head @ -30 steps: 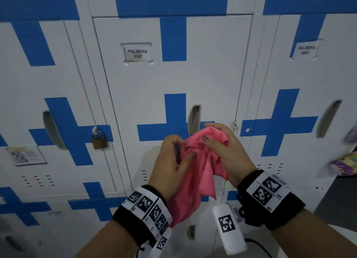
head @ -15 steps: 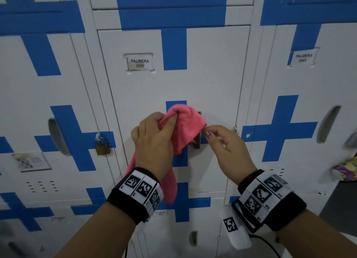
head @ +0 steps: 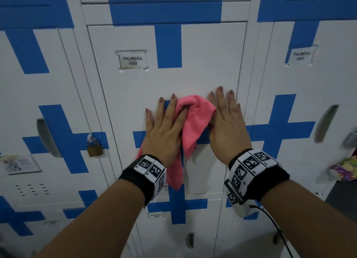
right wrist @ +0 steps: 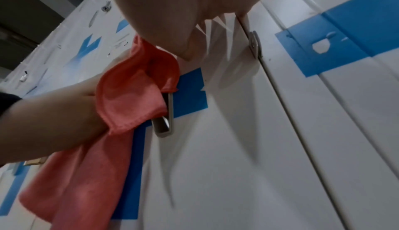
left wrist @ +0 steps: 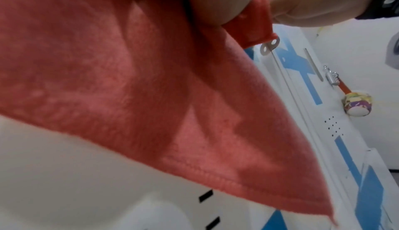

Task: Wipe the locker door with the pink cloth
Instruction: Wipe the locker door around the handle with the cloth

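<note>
**Both palms flat on locker 0007, pink cloth between them**

On the far left a small printed notice [head: 18, 164] is stuck to a neighbouring locker, its text too blurred to read. Next along, a brass padlock [head: 94, 148] hangs from that locker's hasp.

The middle locker door [head: 202, 64], white with blue cross bands, carries a name tag [head: 133, 60] reading "PALMERA" over a number that looks like 0007. The left hand [head: 164, 134] lies flat against this door, fingers [head: 172, 105] straight and spread apart, pressing the pink cloth [head: 193, 118] to the metal. The cloth is bunched between the two hands at the blue cross and covers the recessed handle [right wrist: 166, 123]; its loose tail hangs down behind the left wrist. The right hand [head: 226, 130] rests flat just beside the cloth, fingers straight and close together, near the door's right edge; whether its thumb touches the cloth I cannot tell.

The locker to the right bears a tag [head: 301, 55] reading "PALMERA 0003". Farther right, something multicoloured [head: 345, 169] hangs at the frame's edge.
</note>
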The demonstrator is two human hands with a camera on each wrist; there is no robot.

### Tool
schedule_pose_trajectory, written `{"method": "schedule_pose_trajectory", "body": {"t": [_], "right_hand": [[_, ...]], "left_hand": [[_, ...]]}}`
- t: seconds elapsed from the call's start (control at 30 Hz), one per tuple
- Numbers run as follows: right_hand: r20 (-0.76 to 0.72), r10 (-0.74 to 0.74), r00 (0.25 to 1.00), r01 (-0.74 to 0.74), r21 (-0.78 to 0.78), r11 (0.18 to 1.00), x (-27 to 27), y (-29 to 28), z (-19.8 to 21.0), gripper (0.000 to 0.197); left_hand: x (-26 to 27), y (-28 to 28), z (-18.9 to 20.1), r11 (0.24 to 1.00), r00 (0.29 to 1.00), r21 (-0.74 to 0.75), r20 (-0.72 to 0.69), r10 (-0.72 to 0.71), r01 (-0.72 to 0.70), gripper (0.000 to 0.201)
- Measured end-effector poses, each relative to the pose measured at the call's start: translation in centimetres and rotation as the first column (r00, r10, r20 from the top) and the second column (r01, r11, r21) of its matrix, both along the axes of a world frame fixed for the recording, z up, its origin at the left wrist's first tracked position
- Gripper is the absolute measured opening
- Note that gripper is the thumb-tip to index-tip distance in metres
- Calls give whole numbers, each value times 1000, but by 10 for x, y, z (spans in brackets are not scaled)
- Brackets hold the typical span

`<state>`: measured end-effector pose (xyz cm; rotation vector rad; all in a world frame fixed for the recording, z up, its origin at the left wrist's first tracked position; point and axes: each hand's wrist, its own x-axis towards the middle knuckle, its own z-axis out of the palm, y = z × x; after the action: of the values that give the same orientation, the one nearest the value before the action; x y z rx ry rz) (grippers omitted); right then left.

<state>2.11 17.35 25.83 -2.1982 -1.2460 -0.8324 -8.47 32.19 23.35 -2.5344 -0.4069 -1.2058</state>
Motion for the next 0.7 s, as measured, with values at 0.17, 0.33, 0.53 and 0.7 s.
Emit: {"method": "schedule_pose_trajectory", "body": {"t": [0.17, 0.33, 0.53, 0.7], "right_hand": [[-4, 11, 1000, -11, 27, 1000, 1, 3, -4, 71], [13, 31, 999, -32, 45, 998, 4, 1, -5, 73], [30, 30, 999, -29, -6, 1000, 4, -2, -4, 68], [73, 5, 997, -5, -2, 1000, 7, -1, -6, 76]], "left_hand": [[1, -2, 7, 994, 999, 110, -38, 21, -16, 65], [1, 0, 9, 989, 998, 146, -59, -3, 12, 60], [-4, 5, -2, 963, 990, 263, -141, -15, 52, 64], [-9, 10, -24, 946, 971, 316, -239, -1, 79, 64]]}}
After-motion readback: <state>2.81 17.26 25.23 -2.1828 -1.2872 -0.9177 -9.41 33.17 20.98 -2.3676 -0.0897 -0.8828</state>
